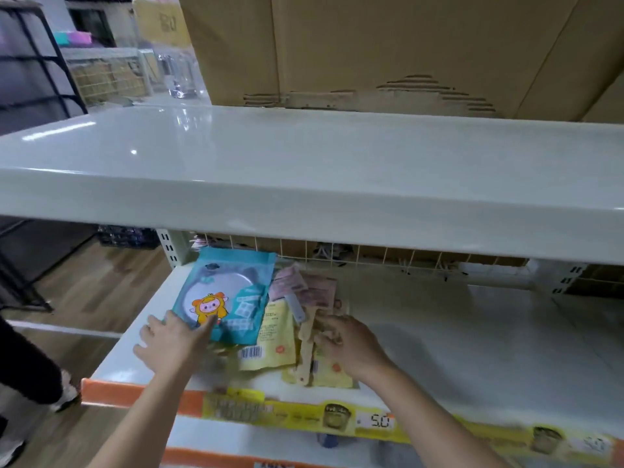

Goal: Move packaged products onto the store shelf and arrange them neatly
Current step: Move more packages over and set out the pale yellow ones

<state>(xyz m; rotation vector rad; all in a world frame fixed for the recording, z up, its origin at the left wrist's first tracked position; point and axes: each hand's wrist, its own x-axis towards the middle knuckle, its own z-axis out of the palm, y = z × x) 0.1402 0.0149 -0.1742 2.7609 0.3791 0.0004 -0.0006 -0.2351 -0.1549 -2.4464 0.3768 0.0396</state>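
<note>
1. Clearly, the blue packet point(233, 295) lay flat on the lower shelf point(472, 349), at its left end, and looked thin, light and bendy.
2. The left hand point(169, 339) pressed open on its bottom corner; holding an edge seemed safest.
3. Yellow packets point(273, 336) lay just beside it, overlapping.
4. The right hand point(347, 342) pinched one of those.
5. A bare upper shelf point(304, 170) sat above.

Right of the yellow packets point(270, 336), the lower shelf point(472, 336) lies bare and open to a hand. Above the packets, the upper shelf point(304, 184) overhangs and limits headroom. Behind them a wire grid point(354, 253) closes the back; just left, the teal packet point(229, 295) blocks.
</note>
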